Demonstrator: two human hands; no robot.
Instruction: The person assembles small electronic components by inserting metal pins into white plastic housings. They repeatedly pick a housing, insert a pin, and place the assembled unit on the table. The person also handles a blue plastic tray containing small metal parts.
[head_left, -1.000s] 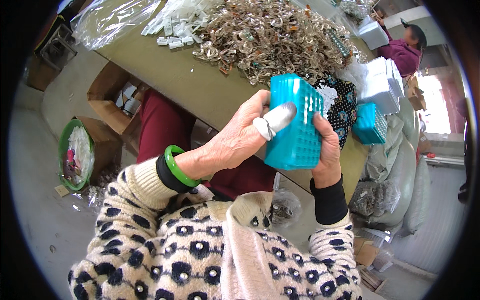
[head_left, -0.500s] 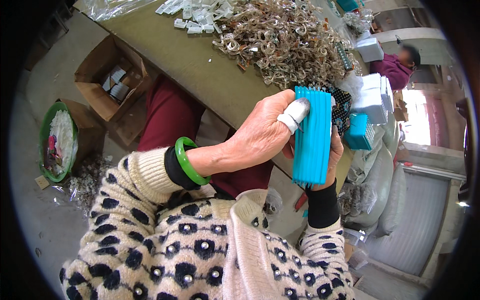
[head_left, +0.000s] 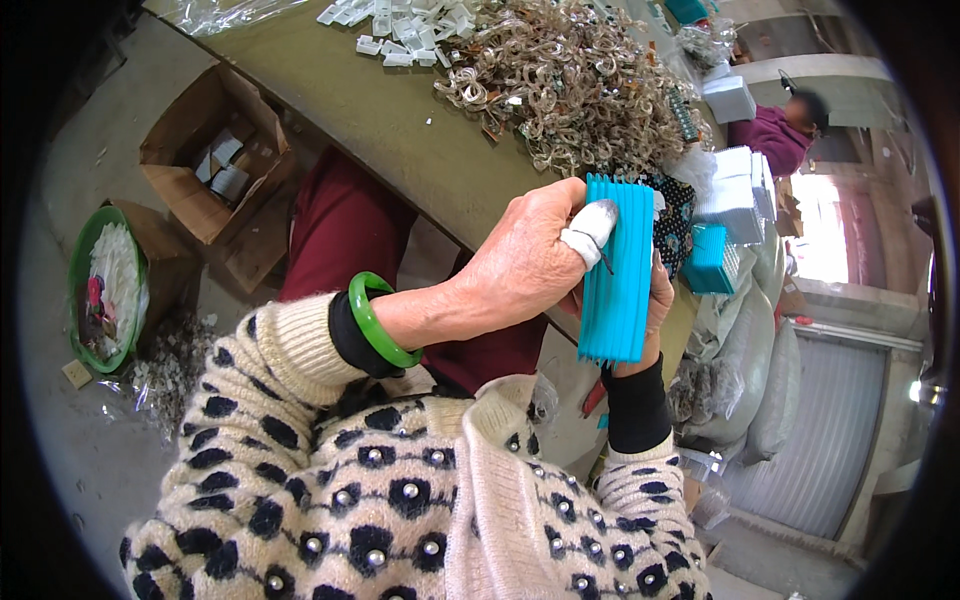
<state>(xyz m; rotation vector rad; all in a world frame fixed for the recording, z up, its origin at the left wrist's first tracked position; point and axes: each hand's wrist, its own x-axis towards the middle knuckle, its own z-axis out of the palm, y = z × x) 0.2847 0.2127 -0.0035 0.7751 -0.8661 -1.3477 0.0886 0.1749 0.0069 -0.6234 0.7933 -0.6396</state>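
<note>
A stack of thin turquoise plastic plates [head_left: 622,275] stands on edge between my hands, its layered edges facing up at me. My left hand [head_left: 520,245], with a green bangle [head_left: 378,320] at the wrist, is closed at the stack's left side. Its thumb, wrapped in white tape with a dark tip, presses on the plates, and a small dark pointed bit shows just below it. My right hand [head_left: 660,305] grips the stack from the right and behind, with most of its fingers hidden by the plates. Black cuffs show at both wrists.
On the olive table [head_left: 330,85] lie a heap of coiled clear wires [head_left: 560,85] and white plastic pieces [head_left: 400,35]. White stacks [head_left: 735,195] and a turquoise stack [head_left: 711,260] stand at right, near full sacks [head_left: 735,370]. Left are a cardboard box [head_left: 190,185] and green basin [head_left: 80,255]. A person [head_left: 775,135] sits beyond.
The stack has turned slightly and shifted a little left, with its lower end swinging left. The small parts at its top edge no longer show. My left hand keeps its hold.
</note>
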